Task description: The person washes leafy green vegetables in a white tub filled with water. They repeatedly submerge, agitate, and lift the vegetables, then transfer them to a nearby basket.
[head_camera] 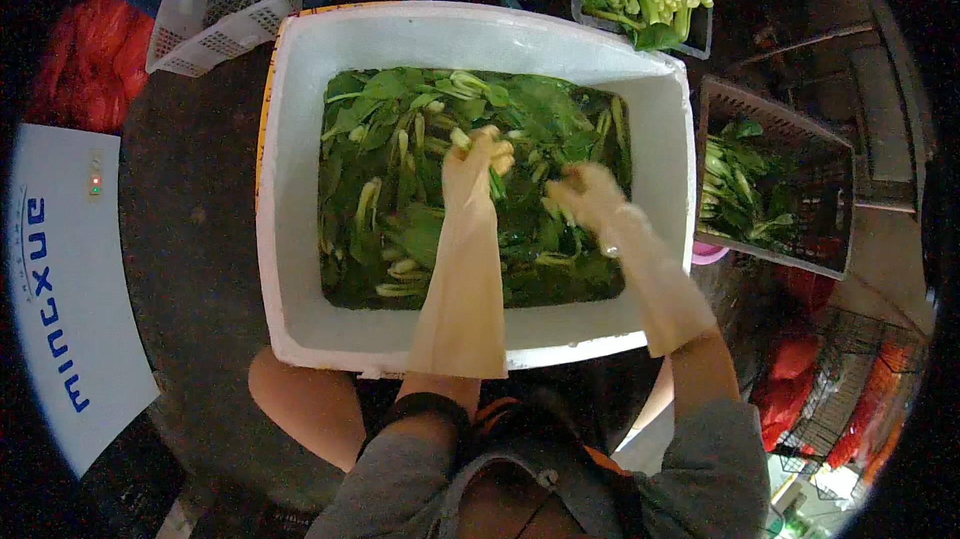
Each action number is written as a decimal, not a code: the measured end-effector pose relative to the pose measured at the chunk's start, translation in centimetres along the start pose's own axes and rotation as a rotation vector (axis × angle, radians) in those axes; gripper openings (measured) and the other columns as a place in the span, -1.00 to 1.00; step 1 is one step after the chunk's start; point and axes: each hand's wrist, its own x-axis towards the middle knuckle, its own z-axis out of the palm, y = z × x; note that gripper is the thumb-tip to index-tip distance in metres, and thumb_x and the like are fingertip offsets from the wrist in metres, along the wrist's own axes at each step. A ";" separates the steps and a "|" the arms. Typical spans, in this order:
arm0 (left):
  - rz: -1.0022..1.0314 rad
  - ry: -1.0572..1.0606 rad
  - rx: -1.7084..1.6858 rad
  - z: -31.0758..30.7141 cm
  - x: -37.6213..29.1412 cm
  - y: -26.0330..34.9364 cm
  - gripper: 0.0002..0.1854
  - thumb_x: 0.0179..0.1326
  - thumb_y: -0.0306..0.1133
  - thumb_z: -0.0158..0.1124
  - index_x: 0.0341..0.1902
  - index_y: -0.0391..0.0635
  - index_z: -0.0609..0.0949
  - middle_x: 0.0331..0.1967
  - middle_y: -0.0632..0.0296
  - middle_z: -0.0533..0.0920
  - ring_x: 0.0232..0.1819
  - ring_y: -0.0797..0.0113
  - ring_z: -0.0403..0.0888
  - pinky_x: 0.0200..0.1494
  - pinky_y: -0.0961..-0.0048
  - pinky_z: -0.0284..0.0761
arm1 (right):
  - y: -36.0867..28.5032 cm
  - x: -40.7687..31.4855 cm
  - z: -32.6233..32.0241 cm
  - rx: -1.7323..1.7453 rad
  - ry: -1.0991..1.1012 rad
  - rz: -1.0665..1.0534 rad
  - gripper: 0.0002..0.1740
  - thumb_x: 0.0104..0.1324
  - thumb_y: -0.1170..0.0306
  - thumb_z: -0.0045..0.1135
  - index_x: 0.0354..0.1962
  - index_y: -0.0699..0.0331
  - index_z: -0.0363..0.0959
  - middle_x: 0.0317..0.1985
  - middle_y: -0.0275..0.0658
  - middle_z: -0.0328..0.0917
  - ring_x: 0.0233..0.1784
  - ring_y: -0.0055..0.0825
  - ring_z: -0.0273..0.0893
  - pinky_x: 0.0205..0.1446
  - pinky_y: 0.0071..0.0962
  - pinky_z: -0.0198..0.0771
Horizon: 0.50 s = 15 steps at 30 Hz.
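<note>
A white foam box (664, 164) stands between my knees, filled with dark water and many leafy greens (420, 228) with pale stems, probably bok choy. Both hands wear long cream rubber gloves. My left hand (480, 160), over the middle of the box, is closed around a stalk of greens (460, 138); its pale base sticks out above the thumb and green shows below the fist. To its right, my right hand (589, 194) is blurred, fingers curled down at the floating leaves. Whether it grips any of them is unclear.
Beyond the far right corner, a dark crate (709, 36) holds stacked bok choy. Another crate (844, 216) with greens stands to the right, a pink basin (709, 252) partly under it. A white plastic basket (225, 6), red netting (97, 59) and a white appliance (67, 276) are at left.
</note>
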 end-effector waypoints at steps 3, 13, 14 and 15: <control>-0.126 -0.026 0.581 -3.5 3.3 -4.9 -0.72 0.23 -0.47 0.28 0.03 -0.16 0.59 -0.14 0.11 0.70 -0.17 0.33 0.64 0.05 0.24 0.46 | 0.9 1.4 4.7 -0.399 0.085 0.030 -0.18 0.04 0.19 0.55 0.18 0.30 0.33 -0.01 -0.08 0.61 0.11 -0.21 0.57 0.19 -0.27 0.49; -0.374 0.442 1.061 -3.2 -0.4 2.4 -0.64 0.48 -0.19 -0.01 0.09 -0.24 0.51 -0.46 0.16 0.52 -0.50 0.26 0.47 -0.29 0.22 0.41 | 6.8 0.3 -0.2 0.737 -0.047 0.006 -0.11 0.03 0.33 0.57 0.28 0.26 0.30 0.12 -0.13 0.50 0.18 -0.26 0.47 0.26 -0.30 0.37; -0.265 0.503 0.946 -3.2 -0.8 2.4 -0.65 0.44 -0.13 0.05 -0.09 -0.22 0.58 -0.49 0.18 0.53 -0.54 0.23 0.45 -0.33 0.18 0.39 | 4.6 -1.1 -0.2 0.631 -0.028 0.048 -0.08 0.04 0.30 0.57 0.31 0.26 0.27 0.15 -0.13 0.47 0.20 -0.25 0.46 0.26 -0.29 0.37; -0.161 0.429 0.985 -3.1 -1.1 2.4 -0.65 0.43 -0.12 0.07 -0.14 -0.21 0.59 -0.50 0.18 0.54 -0.53 0.22 0.46 -0.34 0.16 0.38 | 3.4 -1.9 -0.3 0.526 -0.008 0.092 -0.05 0.04 0.28 0.57 0.33 0.26 0.24 0.19 -0.13 0.44 0.22 -0.25 0.44 0.27 -0.28 0.37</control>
